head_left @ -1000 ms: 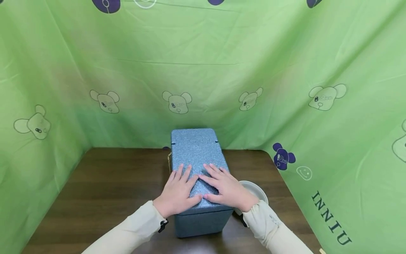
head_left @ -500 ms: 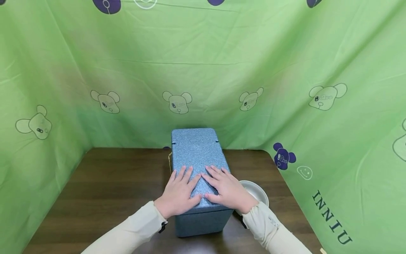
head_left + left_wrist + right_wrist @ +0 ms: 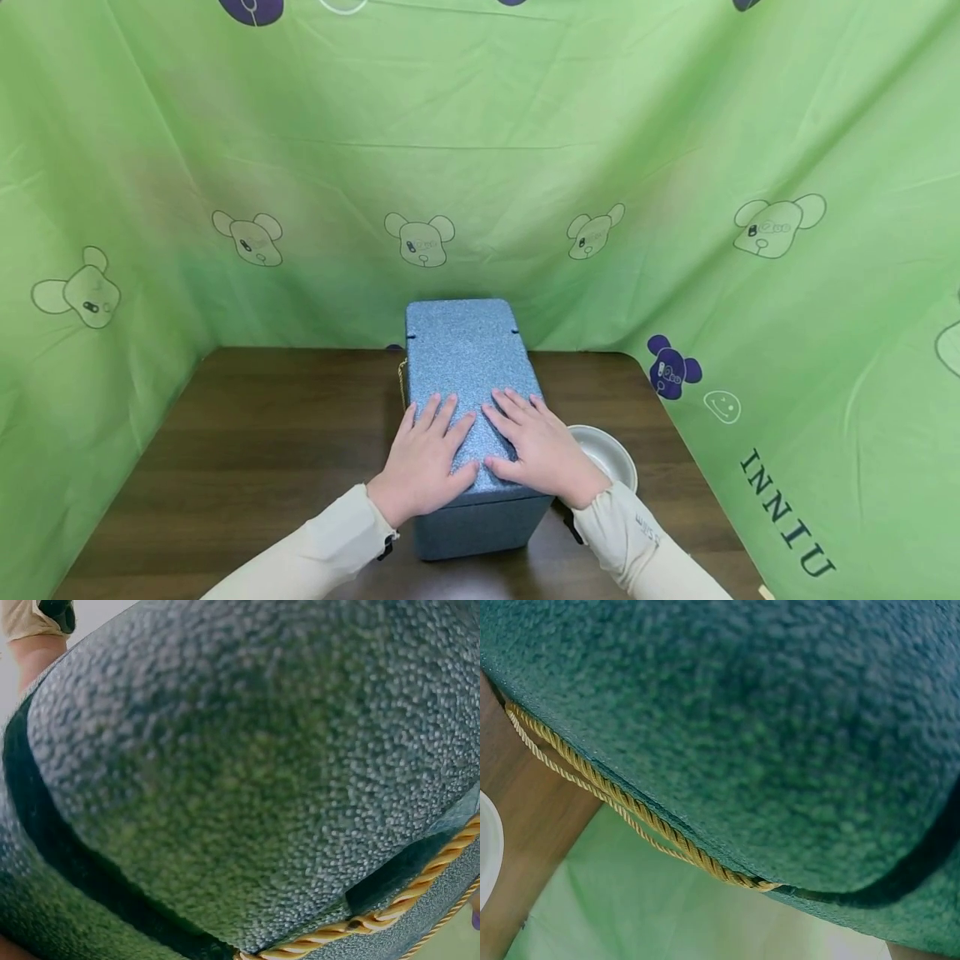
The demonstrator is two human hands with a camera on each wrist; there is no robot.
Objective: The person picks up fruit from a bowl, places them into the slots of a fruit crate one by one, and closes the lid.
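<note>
A blue foam box (image 3: 467,354) with a textured, closely seated lid stands lengthwise on the wooden table. My left hand (image 3: 422,462) rests on the left near part of the lid, its fingers spread. Beside it my right hand (image 3: 546,454) lies on the lid's right near part, also with spread fingers, the two thumbs close together. Twisted gold cord (image 3: 405,904) runs along the box's side in the left wrist view. More gold cord (image 3: 641,814) hangs along the other side in the right wrist view. The box's contents are hidden.
A white bowl (image 3: 609,460) stands just right of the box, partly behind the right forearm, with a small dark object (image 3: 573,527) near it. The brown table (image 3: 285,450) extends on both sides. Green printed fabric (image 3: 480,167) hangs behind and at the sides.
Both hands stay on the lid. The right hand has shifted slightly to the right, widening the small gap between the hands. The box looks unmoved.
</note>
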